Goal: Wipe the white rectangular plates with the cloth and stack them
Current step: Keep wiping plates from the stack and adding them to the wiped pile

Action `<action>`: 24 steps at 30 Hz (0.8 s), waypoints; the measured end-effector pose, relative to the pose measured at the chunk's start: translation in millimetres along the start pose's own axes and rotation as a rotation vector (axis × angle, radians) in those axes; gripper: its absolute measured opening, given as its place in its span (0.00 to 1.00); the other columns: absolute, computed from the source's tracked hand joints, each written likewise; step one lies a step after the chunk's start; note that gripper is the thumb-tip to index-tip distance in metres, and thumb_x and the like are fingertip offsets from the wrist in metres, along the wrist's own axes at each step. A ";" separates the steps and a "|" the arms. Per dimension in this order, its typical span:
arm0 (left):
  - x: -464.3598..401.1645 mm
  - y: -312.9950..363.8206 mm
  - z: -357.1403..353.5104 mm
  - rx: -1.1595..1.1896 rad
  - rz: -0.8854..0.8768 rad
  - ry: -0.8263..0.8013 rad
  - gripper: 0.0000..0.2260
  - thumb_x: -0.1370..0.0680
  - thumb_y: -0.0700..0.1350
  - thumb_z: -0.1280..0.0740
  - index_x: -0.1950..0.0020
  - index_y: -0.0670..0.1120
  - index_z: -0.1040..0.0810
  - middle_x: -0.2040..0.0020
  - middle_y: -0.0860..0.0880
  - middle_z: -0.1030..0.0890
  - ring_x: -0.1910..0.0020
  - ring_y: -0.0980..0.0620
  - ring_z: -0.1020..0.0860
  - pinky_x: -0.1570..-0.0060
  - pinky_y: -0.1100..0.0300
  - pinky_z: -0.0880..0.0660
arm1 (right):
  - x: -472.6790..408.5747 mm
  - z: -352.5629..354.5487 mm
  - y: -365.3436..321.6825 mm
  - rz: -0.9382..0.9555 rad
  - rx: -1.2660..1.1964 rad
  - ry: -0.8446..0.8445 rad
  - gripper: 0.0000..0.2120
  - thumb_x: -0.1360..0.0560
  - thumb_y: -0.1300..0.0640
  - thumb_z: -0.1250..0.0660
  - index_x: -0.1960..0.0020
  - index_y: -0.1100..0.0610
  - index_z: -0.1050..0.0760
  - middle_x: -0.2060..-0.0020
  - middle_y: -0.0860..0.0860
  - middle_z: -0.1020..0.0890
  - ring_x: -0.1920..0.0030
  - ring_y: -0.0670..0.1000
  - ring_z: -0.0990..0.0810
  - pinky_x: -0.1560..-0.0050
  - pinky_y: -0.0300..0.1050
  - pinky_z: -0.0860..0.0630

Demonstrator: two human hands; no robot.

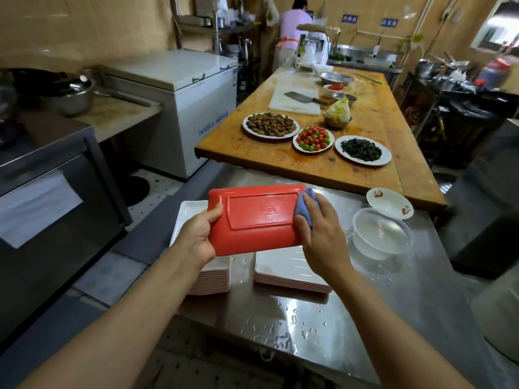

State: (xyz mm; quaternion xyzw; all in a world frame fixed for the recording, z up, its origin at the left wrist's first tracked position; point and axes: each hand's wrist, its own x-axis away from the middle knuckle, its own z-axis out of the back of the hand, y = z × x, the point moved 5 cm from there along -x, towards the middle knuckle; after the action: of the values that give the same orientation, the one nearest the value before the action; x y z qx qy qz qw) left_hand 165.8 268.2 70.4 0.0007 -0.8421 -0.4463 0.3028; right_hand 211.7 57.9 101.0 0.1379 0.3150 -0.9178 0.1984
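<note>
While water droplets (292, 321) bead on the near part of the steel counter (393, 318), the two stacks of white rectangular plates stand just beyond them. The tall stack (213, 279) sits left of the droplets; the short stack (286, 269) sits right of the tall stack, a narrow wet gap between them. Above both stacks a red-backed rectangular plate (258, 220) is held upside down, tilted towards the viewer. The left hand (196, 237) grips the plate's left end, thumb curled over the red underside and fingers hidden beneath. The right hand (320, 234) presses a bunched blue cloth (306, 206) against the plate's right end, fingers curled over the cloth. Right of the held plate, on the same counter, stands a clear plastic container (382, 237); just behind it lies a small white dish (389, 202) with a red printed motif. Beyond the plate a wooden table (309, 169) carries three round plates: peanuts (269, 125), small red and green tomatoes (313, 139), and dark greens (362, 150). Farther back on the table lie a white cutting board (295, 103) with a cleaver (302, 97), and metal bowls. Left of the table stands a white chest freezer (179, 88). At the far wall a person in a pink top (295, 26) faces away.
</note>
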 end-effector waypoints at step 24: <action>41.5 52.1 61.8 -1.444 -1.133 0.148 0.06 0.22 0.48 0.35 0.52 0.45 0.25 0.63 0.51 0.24 0.64 0.48 0.25 0.65 0.51 0.24 | -18.4 -51.4 -54.0 -0.105 -0.351 -0.064 0.08 0.20 0.54 0.41 0.44 0.55 0.27 0.51 0.54 0.23 0.57 0.52 0.23 0.61 0.40 0.25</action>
State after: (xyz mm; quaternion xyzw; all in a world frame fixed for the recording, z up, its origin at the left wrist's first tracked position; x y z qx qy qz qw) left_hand 114.4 334.7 104.9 0.2524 -0.2113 -0.9441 0.0192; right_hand 210.2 134.6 97.0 0.0555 0.4707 -0.8618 0.1809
